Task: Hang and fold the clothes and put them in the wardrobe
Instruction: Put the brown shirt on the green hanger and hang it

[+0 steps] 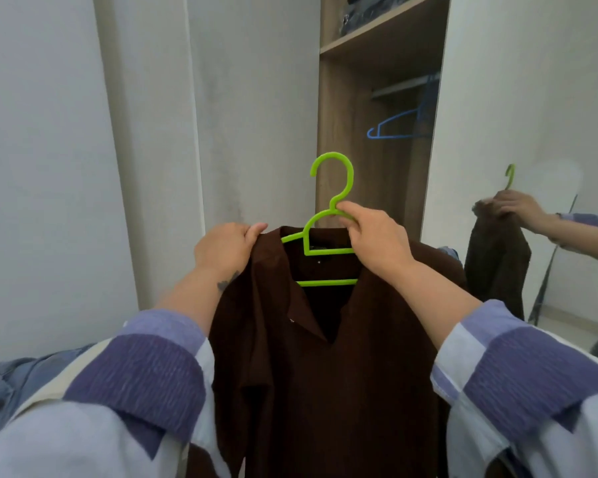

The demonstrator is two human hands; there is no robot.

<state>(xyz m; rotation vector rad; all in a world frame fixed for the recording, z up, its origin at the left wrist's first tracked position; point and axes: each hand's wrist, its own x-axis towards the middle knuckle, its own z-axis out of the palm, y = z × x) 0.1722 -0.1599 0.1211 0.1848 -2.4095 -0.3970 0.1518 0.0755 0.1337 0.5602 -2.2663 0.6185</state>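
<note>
A dark brown collared shirt (325, 374) hangs in front of me on a lime green plastic hanger (332, 188). My right hand (373, 239) grips the hanger at the base of its hook. My left hand (225, 246) pinches the shirt's left shoulder near the collar. The hanger's lower bar shows inside the open neckline. Straight ahead is the open wooden wardrobe (346, 98), with a metal rail (401, 86) under its shelf.
A blue hanger (390, 127) hangs on the rail. Folded dark clothes (370, 12) lie on the upper shelf. A mirrored door (532, 132) at the right reflects my hand and the shirt. Denim fabric (11, 381) lies at the lower left. White panels stand left.
</note>
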